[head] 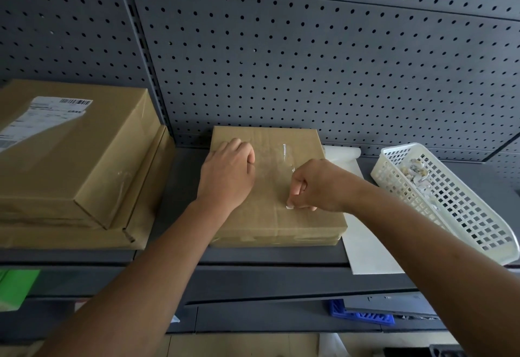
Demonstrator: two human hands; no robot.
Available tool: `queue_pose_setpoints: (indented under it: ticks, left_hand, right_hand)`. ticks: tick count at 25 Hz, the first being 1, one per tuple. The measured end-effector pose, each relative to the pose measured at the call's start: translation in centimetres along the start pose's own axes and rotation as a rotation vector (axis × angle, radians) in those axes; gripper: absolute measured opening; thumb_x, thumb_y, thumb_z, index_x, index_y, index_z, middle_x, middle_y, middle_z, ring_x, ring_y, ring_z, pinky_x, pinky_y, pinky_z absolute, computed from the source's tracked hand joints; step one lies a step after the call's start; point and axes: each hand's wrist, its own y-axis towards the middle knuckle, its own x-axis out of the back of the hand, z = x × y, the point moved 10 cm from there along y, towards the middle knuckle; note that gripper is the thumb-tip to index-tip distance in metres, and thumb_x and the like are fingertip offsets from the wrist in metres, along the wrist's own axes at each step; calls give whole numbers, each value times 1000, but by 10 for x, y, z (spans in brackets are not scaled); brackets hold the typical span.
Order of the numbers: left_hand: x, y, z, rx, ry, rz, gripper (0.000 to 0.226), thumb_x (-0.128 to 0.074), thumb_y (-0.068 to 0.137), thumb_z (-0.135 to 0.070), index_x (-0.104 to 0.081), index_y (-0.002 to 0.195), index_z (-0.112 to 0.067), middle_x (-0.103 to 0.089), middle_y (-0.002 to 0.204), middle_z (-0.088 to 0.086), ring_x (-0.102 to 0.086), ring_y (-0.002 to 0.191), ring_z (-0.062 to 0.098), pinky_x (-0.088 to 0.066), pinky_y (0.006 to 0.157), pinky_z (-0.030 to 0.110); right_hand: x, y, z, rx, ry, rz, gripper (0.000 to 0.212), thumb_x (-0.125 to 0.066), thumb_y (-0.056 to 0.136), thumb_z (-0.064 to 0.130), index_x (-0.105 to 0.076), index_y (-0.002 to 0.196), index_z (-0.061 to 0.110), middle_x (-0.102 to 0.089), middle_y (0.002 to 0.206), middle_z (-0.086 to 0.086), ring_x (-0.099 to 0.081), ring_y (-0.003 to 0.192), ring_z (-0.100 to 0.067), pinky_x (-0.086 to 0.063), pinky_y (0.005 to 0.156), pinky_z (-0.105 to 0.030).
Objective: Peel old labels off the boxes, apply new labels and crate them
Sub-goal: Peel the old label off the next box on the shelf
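well, a flat cardboard box (pixel 281 224) lies on the dark shelf (pixel 183 187), its far edge near the pegboard (pixel 309 61). the left hand (pixel 228 171) rests on the box's far left part, fingers curled under into a loose fist with nothing in them. the right hand (pixel 315 185) is bunched tight at the middle of the box top, fingertips pinching a small white label scrap (pixel 289 205) that sits right at the cardboard surface, just below the knuckles. beyond that hand a thin white strip (pixel 284 149) of residue clings to the box. a white sheet (pixel 365 244) lies under the box's right side. further right stands a white basket (pixel 478 232) holding crumpled scraps (pixel 419 171). at left, well apart, a stack of boxes (pixel 70 159) carries a printed label (pixel 42 120).
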Motion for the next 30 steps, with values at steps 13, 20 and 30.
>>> queue_pose_setpoints:
  ticks: [13, 20, 30]
  left_hand:
    - [-1, 0, 1, -1, -10, -10, 15, -50, 92, -12, -55, 86, -25, -53, 92, -12, -51, 89, 10, -44, 80, 30]
    - [0, 0, 1, -2, -10, -13, 14, -51, 92, -13, -55, 87, -25, -53, 92, -12, -51, 89, 10, -46, 80, 31]
    - [0, 0, 0, -11, -16, -16, 14, -51, 92, -13, -56, 87, -25, -54, 93, -12, -52, 89, 11, -47, 81, 31]
  right_hand:
    - [-8, 9, -1, -67, 52, 115, 14, -79, 79, 21, -72, 79, 9, -73, 79, -9, -64, 64, -13, -56, 67, -25]
    - [-6, 4, -9, -76, 209, 65, 25, -83, 74, 22, -68, 81, 3, -66, 68, 1, -59, 60, -9, -51, 63, -23]
    - [-4, 2, -10, -86, 242, 55, 18, -81, 75, 15, -67, 79, 5, -66, 71, -1, -58, 64, -12, -51, 66, -25]
